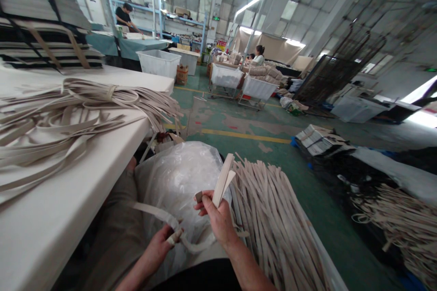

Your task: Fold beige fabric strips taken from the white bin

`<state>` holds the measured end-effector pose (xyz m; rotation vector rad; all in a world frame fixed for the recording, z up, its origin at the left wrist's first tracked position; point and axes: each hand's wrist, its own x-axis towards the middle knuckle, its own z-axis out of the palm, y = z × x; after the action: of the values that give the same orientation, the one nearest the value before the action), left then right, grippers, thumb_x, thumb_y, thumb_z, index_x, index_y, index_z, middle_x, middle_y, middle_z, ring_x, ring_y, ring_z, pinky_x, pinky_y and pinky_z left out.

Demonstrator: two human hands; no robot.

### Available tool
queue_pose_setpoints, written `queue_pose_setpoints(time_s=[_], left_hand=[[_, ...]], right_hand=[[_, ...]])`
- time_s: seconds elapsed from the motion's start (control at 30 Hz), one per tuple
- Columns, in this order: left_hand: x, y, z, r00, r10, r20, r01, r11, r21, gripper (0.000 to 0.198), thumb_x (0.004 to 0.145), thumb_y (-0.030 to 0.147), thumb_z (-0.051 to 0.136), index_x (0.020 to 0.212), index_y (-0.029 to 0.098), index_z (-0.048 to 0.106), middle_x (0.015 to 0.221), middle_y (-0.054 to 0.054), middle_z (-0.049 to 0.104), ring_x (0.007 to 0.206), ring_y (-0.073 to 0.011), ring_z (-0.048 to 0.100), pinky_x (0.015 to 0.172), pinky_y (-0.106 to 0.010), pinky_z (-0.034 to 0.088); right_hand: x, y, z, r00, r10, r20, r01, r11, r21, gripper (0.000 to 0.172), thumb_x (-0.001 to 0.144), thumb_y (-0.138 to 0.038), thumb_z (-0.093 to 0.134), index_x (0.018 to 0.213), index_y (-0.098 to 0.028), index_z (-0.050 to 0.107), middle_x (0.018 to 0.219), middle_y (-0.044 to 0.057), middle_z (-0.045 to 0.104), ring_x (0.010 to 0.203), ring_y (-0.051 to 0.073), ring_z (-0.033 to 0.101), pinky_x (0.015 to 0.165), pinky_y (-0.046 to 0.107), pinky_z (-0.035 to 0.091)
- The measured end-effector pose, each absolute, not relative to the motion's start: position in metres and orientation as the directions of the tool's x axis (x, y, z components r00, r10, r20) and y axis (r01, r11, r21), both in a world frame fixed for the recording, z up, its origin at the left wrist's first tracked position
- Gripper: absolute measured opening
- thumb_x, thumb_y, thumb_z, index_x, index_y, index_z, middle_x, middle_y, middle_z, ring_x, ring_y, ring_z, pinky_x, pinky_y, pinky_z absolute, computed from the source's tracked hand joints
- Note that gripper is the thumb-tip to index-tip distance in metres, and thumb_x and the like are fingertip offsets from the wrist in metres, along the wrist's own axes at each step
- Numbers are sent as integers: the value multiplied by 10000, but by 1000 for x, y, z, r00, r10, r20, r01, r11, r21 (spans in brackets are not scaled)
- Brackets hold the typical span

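two hands show in the head view. the left hand (167, 239) pinches one long strap (153, 210) over one clear plastic bag (184, 166). the right hand (218, 218) pinches several flat strips (223, 177), pointing upward; their exact number i cannot tell. beside it, on the right, lies one big pile of straps (273, 209). the left surface (78, 209) bears one tied bundle (111, 92) among loose straps (68, 152).

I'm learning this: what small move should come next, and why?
Perhaps slide the left hand along the long, flat beige fabric strip it holds: the strip curves slack beyond that grip, and the right hand holds stacked flat beige strips.
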<state>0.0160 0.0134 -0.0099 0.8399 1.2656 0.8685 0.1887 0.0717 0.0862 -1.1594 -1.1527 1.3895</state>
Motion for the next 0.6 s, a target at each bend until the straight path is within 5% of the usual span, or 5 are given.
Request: queue_pose_setpoints(time_s=[0.6], left_hand=[[14, 13, -21, 88, 897, -433, -75, 440, 895, 729, 592, 683, 744, 1089, 151, 711, 697, -46, 656, 789, -258, 601, 722, -347, 492]], right_hand=[[189, 73, 84, -110, 988, -113, -112, -125, -986, 497, 801, -610, 652, 910, -125, 658, 840, 102, 722, 645, 165, 684, 551, 234, 505]])
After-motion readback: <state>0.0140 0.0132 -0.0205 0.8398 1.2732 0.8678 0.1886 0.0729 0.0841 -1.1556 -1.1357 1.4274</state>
